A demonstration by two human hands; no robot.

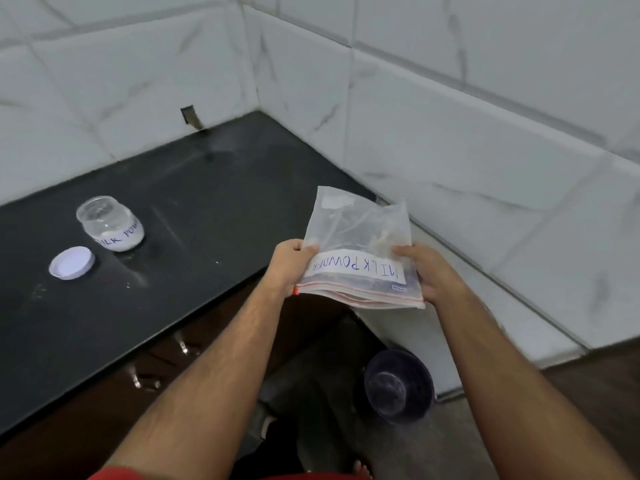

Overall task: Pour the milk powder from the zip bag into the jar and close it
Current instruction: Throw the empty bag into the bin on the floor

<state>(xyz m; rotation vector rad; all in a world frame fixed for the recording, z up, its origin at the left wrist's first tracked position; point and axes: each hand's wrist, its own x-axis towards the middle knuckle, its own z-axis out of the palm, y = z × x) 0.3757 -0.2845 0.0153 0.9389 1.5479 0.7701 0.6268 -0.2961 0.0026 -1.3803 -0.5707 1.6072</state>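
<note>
At the bottom of the frame, two bare arms reach up toward the middle. Low on the right, a dark round bowl (398, 384) sits on the floor. In the middle of the frame, the left hand (290, 268) and the right hand (431, 271) hold a clear zip bag (360, 244) between them. Each hand pinches one side of the bag, thumb on top. The bag has a white label that says MILK POWDER, and its red zip edge points down toward the person. The bag looks almost empty. At the left, a white lid (72, 262) lies flat on the black counter (207, 216). Just behind the lid stands an open jar (110, 223) with white powder inside. Farthest back, white tiled walls (450, 109) meet in a corner.
</note>
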